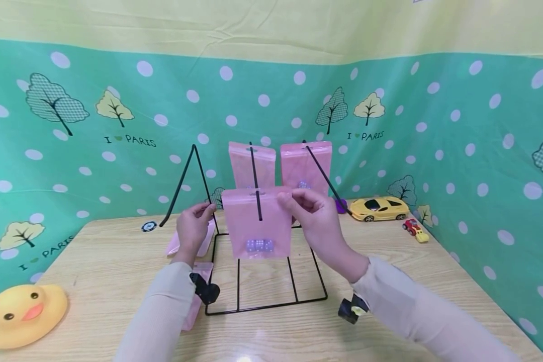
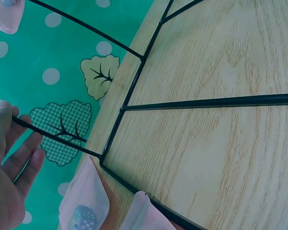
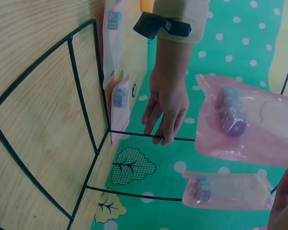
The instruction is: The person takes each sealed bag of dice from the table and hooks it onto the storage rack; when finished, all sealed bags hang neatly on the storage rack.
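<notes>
A clear pink zip bag (image 1: 256,221) with several purple dice (image 1: 260,245) at its bottom is upright at the middle prong of a black wire rack (image 1: 267,306); the prong's tip shows in front of the bag, through its top hole. My right hand (image 1: 319,223) pinches this bag's upper right corner. On the left, my left hand (image 1: 193,231) holds the rack's upright wire between thumb and fingers, plainest in the right wrist view. Behind, one pink bag (image 1: 249,163) hangs on the middle prong and another pink bag (image 1: 294,163) on the right prong. The left prong (image 1: 178,188) is bare.
Two more pink bags lie on the table left of the rack, a nearer one (image 1: 191,317) and a farther one (image 1: 174,245). A poker chip (image 1: 149,227), a yellow duck (image 1: 24,317), a yellow toy car (image 1: 379,209) and a small red and yellow toy vehicle (image 1: 415,230) stand around.
</notes>
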Demonstrator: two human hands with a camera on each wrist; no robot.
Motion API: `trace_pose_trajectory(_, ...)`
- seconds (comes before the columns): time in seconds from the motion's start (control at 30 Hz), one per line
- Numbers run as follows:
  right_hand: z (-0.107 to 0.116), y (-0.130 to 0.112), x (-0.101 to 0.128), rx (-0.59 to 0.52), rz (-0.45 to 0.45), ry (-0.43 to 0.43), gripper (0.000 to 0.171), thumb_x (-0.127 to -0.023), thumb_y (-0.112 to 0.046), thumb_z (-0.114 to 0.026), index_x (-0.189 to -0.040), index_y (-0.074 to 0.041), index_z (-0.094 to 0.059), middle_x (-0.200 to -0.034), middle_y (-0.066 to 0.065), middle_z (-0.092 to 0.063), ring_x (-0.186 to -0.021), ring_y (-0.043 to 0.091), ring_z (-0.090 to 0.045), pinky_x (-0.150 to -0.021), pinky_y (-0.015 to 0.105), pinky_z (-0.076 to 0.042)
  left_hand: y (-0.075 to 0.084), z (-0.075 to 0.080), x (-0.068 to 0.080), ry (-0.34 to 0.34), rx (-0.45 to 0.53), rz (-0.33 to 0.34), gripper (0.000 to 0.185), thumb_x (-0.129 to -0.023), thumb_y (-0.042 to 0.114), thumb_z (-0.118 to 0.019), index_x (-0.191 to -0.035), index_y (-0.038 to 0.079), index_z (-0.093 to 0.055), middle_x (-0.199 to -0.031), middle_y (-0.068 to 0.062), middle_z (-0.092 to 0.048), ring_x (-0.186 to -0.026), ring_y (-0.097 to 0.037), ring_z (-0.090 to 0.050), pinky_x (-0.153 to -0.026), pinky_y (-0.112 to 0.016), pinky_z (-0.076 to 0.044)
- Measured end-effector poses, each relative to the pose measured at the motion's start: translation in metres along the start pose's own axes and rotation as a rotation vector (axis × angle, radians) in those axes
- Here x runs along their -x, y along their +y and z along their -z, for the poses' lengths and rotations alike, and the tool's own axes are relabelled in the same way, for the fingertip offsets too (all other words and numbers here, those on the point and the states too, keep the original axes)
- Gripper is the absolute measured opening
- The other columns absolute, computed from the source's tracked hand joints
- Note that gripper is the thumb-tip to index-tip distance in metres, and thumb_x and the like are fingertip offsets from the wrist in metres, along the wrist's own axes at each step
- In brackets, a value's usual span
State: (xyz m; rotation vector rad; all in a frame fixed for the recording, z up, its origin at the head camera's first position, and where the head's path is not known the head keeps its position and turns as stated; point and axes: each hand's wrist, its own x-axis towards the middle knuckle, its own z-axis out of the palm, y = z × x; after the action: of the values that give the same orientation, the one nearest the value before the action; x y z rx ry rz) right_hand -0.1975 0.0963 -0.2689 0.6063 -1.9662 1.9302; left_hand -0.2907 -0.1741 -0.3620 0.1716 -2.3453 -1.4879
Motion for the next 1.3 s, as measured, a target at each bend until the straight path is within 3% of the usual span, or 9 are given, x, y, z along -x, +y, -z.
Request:
trace_pose_trajectory(0.23, -0.004, 0.007, -0.016, 0.022, -0.027, 0.026, 0.019, -0.097, -0.015, -0.072, -0.102, 0.003, -0.073, -0.082, 0.003, -0.072, -0.072, 0.015, -0.066, -0.069, 0.029, -0.058, -0.001, 0.0, -0.001, 0.008, -0.005, -0.011, 0.032, -0.104, 0.023, -0.062, -0.123, -0.002, -0.07, -0.118, -0.022, -0.071, -0.107, -0.036, -0.071, -0.093, -0.045, -0.056)
trace_pose_trajectory(0.53, -0.008, 0.013, -0.035, 0.06, 0.013, 0.039, 0.022, -0.096, -0.019, -0.074, -0.105, 0.001, -0.074, -0.088, 0.009, -0.074, -0.074, 0.017, -0.069, -0.069, 0.032, -0.061, -0.001, -0.001, -0.001, 0.019, 0.001, -0.02, 0.031, -0.104, 0.023, -0.062, -0.122, -0.001, -0.071, -0.117, -0.021, -0.072, -0.106, -0.035, -0.071, -0.093, -0.044, -0.056)
trace_pose_trajectory(0.83, -0.009, 0.022, -0.052, 0.107, 0.024, 0.055, 0.025, -0.095, -0.027, -0.075, -0.103, -0.003, -0.075, -0.083, 0.007, -0.071, -0.066, 0.016, -0.062, -0.064, 0.041, -0.061, -0.004, -0.001, -0.001, 0.019, -0.004, -0.021, 0.032, -0.104, 0.025, -0.062, -0.122, 0.0, -0.071, -0.117, -0.02, -0.072, -0.106, -0.034, -0.071, -0.092, -0.044, -0.056)
trace_pose_trajectory(1.3, -0.01, 0.024, -0.073, 0.169, 0.06, 0.083, 0.026, -0.093, -0.029, -0.077, -0.1, -0.005, -0.078, -0.082, 0.006, -0.071, -0.067, 0.023, -0.059, -0.059, 0.026, -0.05, -0.003, -0.001, 0.0, 0.013, 0.003, -0.014, 0.032, -0.105, 0.024, -0.061, -0.124, 0.0, -0.07, -0.118, -0.021, -0.071, -0.107, -0.035, -0.07, -0.095, -0.046, -0.055)
